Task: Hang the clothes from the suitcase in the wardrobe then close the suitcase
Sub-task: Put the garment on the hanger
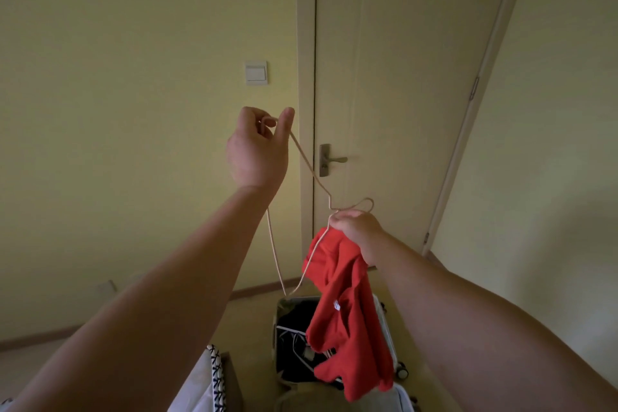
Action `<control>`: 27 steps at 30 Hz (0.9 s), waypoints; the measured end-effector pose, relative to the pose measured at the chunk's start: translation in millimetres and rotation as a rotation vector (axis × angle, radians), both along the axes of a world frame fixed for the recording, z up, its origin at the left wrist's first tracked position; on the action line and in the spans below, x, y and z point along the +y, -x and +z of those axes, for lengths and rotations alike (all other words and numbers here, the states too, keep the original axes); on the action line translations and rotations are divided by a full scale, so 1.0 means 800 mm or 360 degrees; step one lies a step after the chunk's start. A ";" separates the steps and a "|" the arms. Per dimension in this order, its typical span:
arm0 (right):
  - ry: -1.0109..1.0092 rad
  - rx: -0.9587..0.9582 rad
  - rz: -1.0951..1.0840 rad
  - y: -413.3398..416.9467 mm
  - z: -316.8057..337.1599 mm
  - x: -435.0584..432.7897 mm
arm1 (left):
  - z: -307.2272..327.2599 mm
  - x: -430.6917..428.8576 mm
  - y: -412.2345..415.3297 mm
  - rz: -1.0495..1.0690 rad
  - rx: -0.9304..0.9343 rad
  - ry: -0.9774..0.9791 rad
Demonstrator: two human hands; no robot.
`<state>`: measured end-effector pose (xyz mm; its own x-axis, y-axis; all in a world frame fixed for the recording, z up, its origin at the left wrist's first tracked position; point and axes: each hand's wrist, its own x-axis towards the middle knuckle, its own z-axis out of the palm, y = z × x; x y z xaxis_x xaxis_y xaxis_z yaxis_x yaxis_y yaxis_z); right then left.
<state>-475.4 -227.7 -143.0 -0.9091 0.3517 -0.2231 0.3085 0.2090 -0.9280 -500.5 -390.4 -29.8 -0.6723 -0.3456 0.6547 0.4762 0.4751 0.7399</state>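
Above the suitcase, a crumpled red garment dangles.

Dim yellowish light, soft shadows, wide-angle bowing at edges, slightly soft focus

Both bare arms reach up in front of a closed door. The left hand pinches one end of a thin pale wire hanger between thumb and fingertips. The right hand, lower, grips the hanger near its hook together with a red garment, which dangles over an open suitcase on the floor. Dark clothes and white hangers lie inside the suitcase. A light switch sits on the wall left of the door.
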 end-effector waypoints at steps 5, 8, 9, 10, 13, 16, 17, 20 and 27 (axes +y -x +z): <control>-0.0040 0.0007 0.0165 0.003 -0.008 -0.001 | 0.001 -0.003 0.012 -0.0085 0.0068 -0.0111; -0.0275 0.0142 0.0097 0.008 -0.020 -0.003 | -0.002 -0.007 0.017 -0.0136 0.0128 -0.0039; -0.0386 0.0179 0.0081 0.009 -0.021 -0.004 | -0.004 -0.009 0.019 -0.0193 0.0148 -0.0014; -0.0466 0.0202 0.0068 0.010 -0.023 -0.005 | -0.006 -0.009 0.021 -0.0266 0.0142 0.0013; -0.0510 0.0214 -0.0007 0.010 -0.018 -0.011 | -0.023 -0.009 0.030 -0.0458 -0.0038 0.0156; -0.0475 0.0185 -0.0160 0.015 -0.005 -0.017 | -0.054 -0.007 0.029 -0.0496 -0.0236 0.0360; -0.0456 0.0175 -0.0198 0.016 0.003 -0.018 | -0.070 -0.006 0.030 -0.0517 -0.0272 0.0391; -0.0380 0.0162 -0.0314 0.024 0.023 -0.019 | -0.110 -0.004 0.025 -0.0544 -0.0476 0.0295; -0.0277 0.0137 -0.0513 0.033 0.054 -0.014 | -0.161 -0.001 0.012 -0.0785 -0.1018 0.0589</control>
<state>-502.2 -238.9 -99.9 -0.7584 0.6487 -0.0625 0.3065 0.2705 -0.9126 -510.3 -391.5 -158.6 -0.9641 0.2393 0.1150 0.2379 0.5868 0.7740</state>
